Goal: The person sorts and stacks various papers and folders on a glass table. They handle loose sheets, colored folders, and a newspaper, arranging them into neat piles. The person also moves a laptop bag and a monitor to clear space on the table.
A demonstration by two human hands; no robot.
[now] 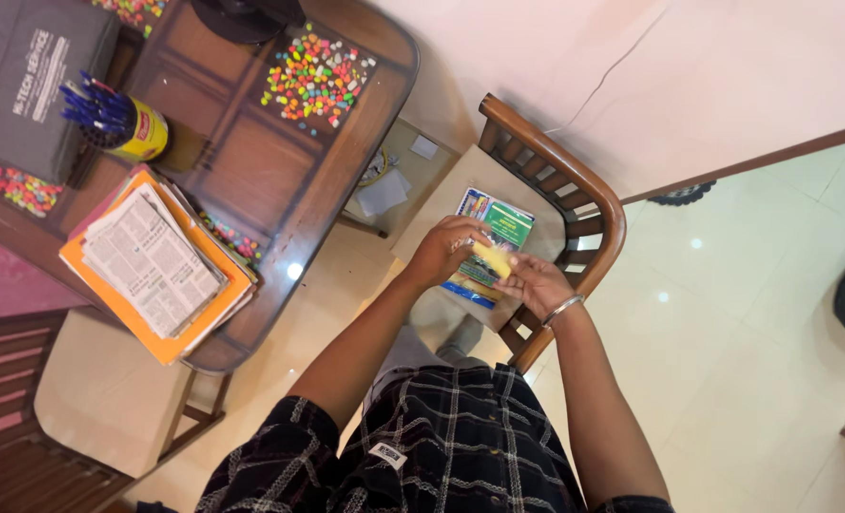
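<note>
Above a wooden chair (575,204) at three o'clock of the glass tabletop (280,190), the left hand (446,249) and right hand (537,283) both pinch a small yellow packet (492,258), held over green-and-blue booklets (495,228) lying on the seat.

A small, flat yellow card-like piece (492,258) sits between the fingers of both hands, held roughly level above the chair seat. Just beneath and behind it lies a stack of flat printed packets in green, blue and yellow (487,249), resting slightly askew on the pale cushioned seat, near the curved backrest.
</note>
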